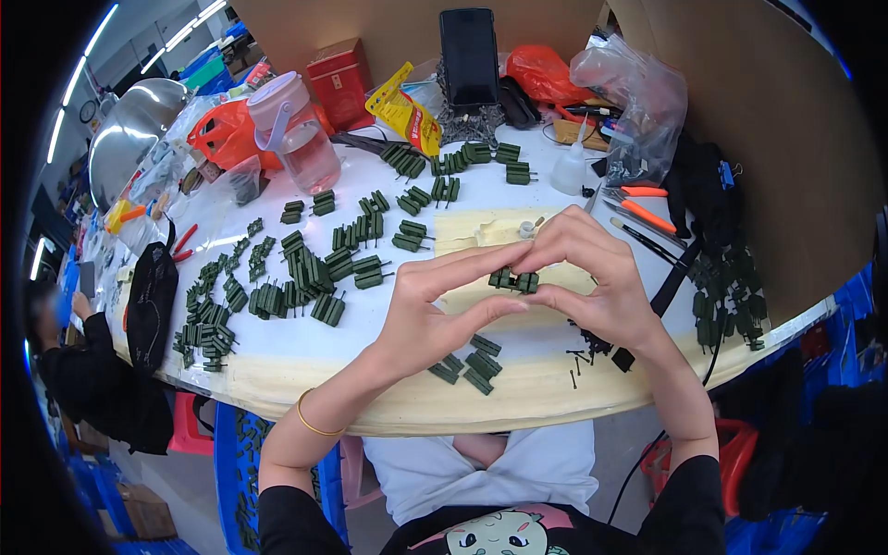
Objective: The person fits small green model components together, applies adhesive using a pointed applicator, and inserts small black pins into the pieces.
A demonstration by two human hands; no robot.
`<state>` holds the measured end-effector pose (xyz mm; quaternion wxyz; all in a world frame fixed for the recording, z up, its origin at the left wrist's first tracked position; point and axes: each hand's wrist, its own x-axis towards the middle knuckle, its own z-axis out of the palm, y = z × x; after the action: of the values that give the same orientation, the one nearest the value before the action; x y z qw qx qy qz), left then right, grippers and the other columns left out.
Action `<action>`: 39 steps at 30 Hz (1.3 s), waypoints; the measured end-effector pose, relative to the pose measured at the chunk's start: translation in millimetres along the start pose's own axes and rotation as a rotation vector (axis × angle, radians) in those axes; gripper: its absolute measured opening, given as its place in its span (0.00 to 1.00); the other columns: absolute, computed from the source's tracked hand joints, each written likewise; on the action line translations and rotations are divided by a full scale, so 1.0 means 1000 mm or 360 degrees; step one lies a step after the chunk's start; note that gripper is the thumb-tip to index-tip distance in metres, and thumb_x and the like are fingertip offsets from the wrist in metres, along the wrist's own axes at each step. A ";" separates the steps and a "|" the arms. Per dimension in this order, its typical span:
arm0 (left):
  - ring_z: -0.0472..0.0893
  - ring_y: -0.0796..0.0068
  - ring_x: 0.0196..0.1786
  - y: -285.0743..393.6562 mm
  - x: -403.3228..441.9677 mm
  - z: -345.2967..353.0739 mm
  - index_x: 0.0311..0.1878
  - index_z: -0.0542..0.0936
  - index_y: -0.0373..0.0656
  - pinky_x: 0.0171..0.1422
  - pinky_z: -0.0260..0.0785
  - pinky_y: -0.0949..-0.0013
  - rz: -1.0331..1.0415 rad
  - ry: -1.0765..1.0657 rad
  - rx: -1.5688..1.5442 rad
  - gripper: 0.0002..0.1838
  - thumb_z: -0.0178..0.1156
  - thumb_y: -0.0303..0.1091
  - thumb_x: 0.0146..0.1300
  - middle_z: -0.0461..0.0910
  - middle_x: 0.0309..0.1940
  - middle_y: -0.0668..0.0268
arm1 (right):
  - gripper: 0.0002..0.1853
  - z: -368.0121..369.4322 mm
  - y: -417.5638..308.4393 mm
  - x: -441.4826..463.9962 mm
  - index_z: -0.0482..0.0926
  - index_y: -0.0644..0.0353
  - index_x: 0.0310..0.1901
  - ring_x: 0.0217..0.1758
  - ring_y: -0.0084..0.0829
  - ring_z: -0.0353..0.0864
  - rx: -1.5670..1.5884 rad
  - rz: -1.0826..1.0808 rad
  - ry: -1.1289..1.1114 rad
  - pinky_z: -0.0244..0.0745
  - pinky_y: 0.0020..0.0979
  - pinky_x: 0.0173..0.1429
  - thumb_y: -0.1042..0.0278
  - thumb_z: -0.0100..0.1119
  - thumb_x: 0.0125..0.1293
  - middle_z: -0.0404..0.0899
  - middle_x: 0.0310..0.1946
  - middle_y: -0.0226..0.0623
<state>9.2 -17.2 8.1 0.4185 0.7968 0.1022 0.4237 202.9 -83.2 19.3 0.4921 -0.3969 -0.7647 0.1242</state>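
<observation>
"Black shirt (680, 504) closest to us, then white trousers (546, 467) under the table (518, 407). What lies by the near edge?"

"Just in from it, some loose green blocks (484, 367), and to their right a scatter of tiny black pins (573, 372). Put close to the wrists, I'd guess, so neither side has far to reach."

"And the hands, are they apart?"

"No, together, over the surface and a little right of its middle. The left hand (430, 294) and the right hand (597, 268) meet at their fingertips, bowed into a ring, with a small green piece (527, 282) pinched between them."

"So it sits right in the middle?"

"Yes, at the tips and away from both palms, fingers on its far side, thumbs on its near side. Both hands are on it probably because it's small and would twist in one. Which fingertip presses hardest, I can't tell from here."

"What about farther in?"

"Green clusters (310, 268) spread over the left half, some in short rows, perhaps for easy counting. Orange-handled tools (650, 215) lie towards the right edge, handy for that side, I suppose."

"And at the back?"

"A squeeze bottle (569, 173), a lidded jug (310, 157) farther left, and a phone (469, 55) standing upright near the far edge, maybe set that way to be seen with both hands busy."
</observation>
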 end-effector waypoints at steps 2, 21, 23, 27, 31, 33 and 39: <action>0.84 0.69 0.46 -0.002 -0.002 0.001 0.53 0.83 0.37 0.52 0.76 0.73 -0.0002 -0.0002 -0.0038 0.23 0.68 0.18 0.50 0.85 0.49 0.56 | 0.12 0.001 -0.002 0.000 0.81 0.60 0.35 0.38 0.31 0.70 -0.0002 -0.0042 -0.0020 0.67 0.29 0.47 0.81 0.68 0.45 0.77 0.33 0.31; 0.84 0.71 0.43 -0.007 -0.018 0.012 0.50 0.84 0.37 0.50 0.77 0.74 -0.0068 0.0058 -0.0168 0.21 0.68 0.17 0.48 0.86 0.45 0.58 | 0.09 0.009 0.003 -0.011 0.81 0.62 0.31 0.33 0.30 0.68 0.0148 0.0003 -0.0102 0.65 0.29 0.41 0.79 0.70 0.46 0.75 0.28 0.31; 0.84 0.71 0.43 -0.007 -0.019 0.012 0.50 0.84 0.37 0.50 0.77 0.74 -0.0093 0.0058 -0.0180 0.22 0.68 0.17 0.48 0.86 0.44 0.58 | 0.09 0.009 0.003 -0.012 0.81 0.63 0.31 0.33 0.30 0.68 0.0159 0.0013 -0.0101 0.65 0.29 0.41 0.79 0.70 0.46 0.75 0.27 0.31; 0.84 0.71 0.42 -0.009 -0.020 0.012 0.50 0.84 0.37 0.49 0.77 0.74 -0.0123 0.0034 -0.0184 0.22 0.68 0.17 0.48 0.86 0.44 0.58 | 0.09 0.009 0.004 -0.014 0.81 0.63 0.31 0.32 0.29 0.67 0.0171 0.0033 -0.0108 0.65 0.28 0.40 0.79 0.71 0.46 0.74 0.27 0.31; 0.84 0.71 0.42 -0.009 -0.019 0.011 0.50 0.84 0.38 0.49 0.76 0.74 -0.0137 0.0009 -0.0184 0.22 0.68 0.17 0.48 0.86 0.44 0.58 | 0.09 0.009 0.005 -0.015 0.81 0.63 0.31 0.32 0.29 0.67 0.0182 0.0053 -0.0118 0.65 0.28 0.40 0.79 0.71 0.46 0.74 0.27 0.31; 0.84 0.71 0.42 -0.009 -0.019 0.011 0.50 0.84 0.38 0.49 0.76 0.74 -0.0131 0.0003 -0.0182 0.22 0.68 0.16 0.48 0.86 0.44 0.58 | 0.09 0.009 0.004 -0.015 0.81 0.63 0.31 0.32 0.29 0.68 0.0195 0.0064 -0.0117 0.65 0.28 0.40 0.79 0.71 0.46 0.74 0.27 0.31; 0.84 0.71 0.45 -0.010 -0.016 0.007 0.52 0.84 0.38 0.52 0.77 0.73 -0.0109 -0.0059 -0.0198 0.24 0.67 0.15 0.48 0.86 0.47 0.58 | 0.10 0.007 0.004 -0.012 0.82 0.62 0.33 0.34 0.28 0.69 0.0175 0.0019 -0.0085 0.66 0.27 0.42 0.80 0.70 0.45 0.76 0.28 0.31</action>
<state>6.6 -23.1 -10.7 0.4832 0.7730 0.0952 0.3998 201.1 -88.3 5.4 0.4918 -0.3704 -0.7673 0.1794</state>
